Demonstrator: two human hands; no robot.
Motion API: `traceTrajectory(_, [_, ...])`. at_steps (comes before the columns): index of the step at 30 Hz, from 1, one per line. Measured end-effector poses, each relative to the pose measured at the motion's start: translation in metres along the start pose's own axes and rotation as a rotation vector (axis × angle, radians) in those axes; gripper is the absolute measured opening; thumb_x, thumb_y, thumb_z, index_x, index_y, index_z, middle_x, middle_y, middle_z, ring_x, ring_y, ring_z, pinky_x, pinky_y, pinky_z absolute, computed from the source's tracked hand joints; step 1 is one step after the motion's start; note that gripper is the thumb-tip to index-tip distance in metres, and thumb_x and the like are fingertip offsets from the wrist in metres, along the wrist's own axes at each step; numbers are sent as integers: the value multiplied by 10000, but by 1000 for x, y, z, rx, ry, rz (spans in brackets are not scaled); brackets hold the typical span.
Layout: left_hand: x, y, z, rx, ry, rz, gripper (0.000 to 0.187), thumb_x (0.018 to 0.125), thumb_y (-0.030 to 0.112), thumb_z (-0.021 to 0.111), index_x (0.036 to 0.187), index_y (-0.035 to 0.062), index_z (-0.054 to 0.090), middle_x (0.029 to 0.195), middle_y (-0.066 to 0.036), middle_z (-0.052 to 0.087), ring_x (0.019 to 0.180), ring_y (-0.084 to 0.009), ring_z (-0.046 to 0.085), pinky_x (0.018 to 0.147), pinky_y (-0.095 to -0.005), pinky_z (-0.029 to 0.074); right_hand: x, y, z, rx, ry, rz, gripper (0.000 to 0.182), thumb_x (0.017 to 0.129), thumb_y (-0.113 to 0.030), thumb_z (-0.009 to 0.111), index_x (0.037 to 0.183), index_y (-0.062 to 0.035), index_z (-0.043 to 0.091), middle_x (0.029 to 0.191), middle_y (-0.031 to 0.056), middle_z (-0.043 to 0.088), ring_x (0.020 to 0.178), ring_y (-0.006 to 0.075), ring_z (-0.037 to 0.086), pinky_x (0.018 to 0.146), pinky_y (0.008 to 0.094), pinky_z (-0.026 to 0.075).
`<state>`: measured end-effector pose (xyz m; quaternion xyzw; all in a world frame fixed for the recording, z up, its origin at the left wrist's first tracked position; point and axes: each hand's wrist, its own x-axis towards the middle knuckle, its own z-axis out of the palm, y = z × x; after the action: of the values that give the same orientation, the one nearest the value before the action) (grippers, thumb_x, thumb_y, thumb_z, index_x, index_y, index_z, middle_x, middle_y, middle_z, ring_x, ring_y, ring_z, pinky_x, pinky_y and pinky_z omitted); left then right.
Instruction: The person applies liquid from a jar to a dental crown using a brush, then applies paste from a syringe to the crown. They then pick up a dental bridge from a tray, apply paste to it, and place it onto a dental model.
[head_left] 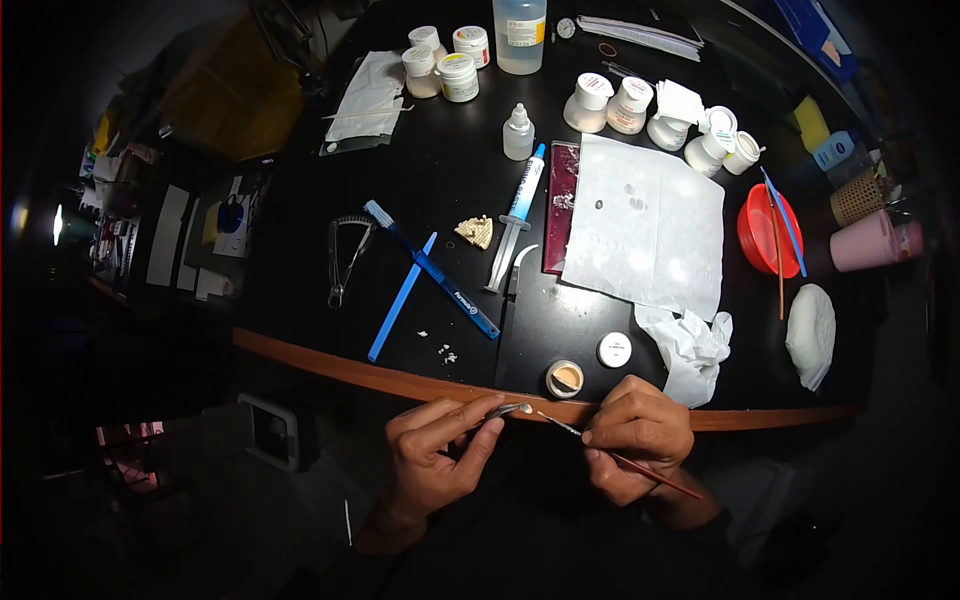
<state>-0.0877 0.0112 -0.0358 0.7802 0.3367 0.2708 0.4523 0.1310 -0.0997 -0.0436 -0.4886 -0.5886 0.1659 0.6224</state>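
Tiny white piece (526, 408), thin brush (655, 476) — both hands were busy

Left hand (440, 455) pinched a slim metal tool (508, 410), the piece at its tip just past the fingertips. Right hand (635, 440) had fingers closed around the brush, bristles just beside the piece — open jar (564, 391) sat beyond, between both hands.

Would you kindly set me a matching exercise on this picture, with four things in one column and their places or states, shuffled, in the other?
Things:
1. Thin brush
2. Small white piece
3. Small jar
4. Bowl

Places or states:
A. Open, left of a round white lid in the picture
B. Bright red, right of the large white sheet in the picture
C. Held in the right hand
D. At the tip of the slim tool in the left hand

Pairs: 1-C, 2-D, 3-A, 4-B
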Motion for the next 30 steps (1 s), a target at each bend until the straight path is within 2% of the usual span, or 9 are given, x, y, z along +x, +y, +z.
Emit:
traceTrajectory(6, [-2,-19,3,-38,29,149,307,809,17,821,1115,10,820,726,-66,720,565,-69,579,530,-214,421,2,0,-2,33,-4,50,173,658,55,751,816,-16,752,743,78,708,612,186,649,562,292,493])
traceTrajectory(9, [-3,-25,4,-46,48,210,317,804,56,852,1120,41,828,763,-60,747,545,-95,610,506,-246,449,2,2,-4,57,-22,63,165,665,53,753,815,-15,754,745,81,717,618,183,661,567,290,495])
traceTrajectory(12, [-5,-26,4,-31,44,215,332,765,29,830,1096,0,822,719,-71,711,571,-107,619,551,-242,459,3,2,-3,68,-40,72,160,667,52,755,810,-17,754,751,81,723,626,184,672,572,288,499])
traceTrajectory(18, [-4,-25,4,-21,50,224,326,771,40,827,1094,3,823,718,-72,710,572,-109,619,551,-243,456,2,3,-7,85,-67,66,166,661,45,755,813,-22,752,751,81,722,625,191,673,571,297,502])
traceTrajectory(21, [-5,-28,4,-27,50,234,322,785,51,858,1106,39,833,760,-44,737,566,-94,630,523,-242,461,3,2,-4,69,-50,72,173,654,42,754,814,-22,749,745,80,715,622,194,670,568,304,500])
traceTrajectory(27, [-5,-26,3,-25,40,221,319,777,47,833,1093,6,824,727,-76,718,575,-111,624,551,-243,462,2,4,-5,56,-51,66,165,656,35,755,810,-23,745,745,83,714,618,195,665,564,306,495])
traceTrajectory(30, [-5,-28,5,-33,52,239,316,788,45,860,1102,39,833,756,-39,735,567,-91,626,522,-242,458,3,3,-2,51,-45,70,161,660,40,750,808,-22,742,745,84,714,616,194,662,561,306,492])
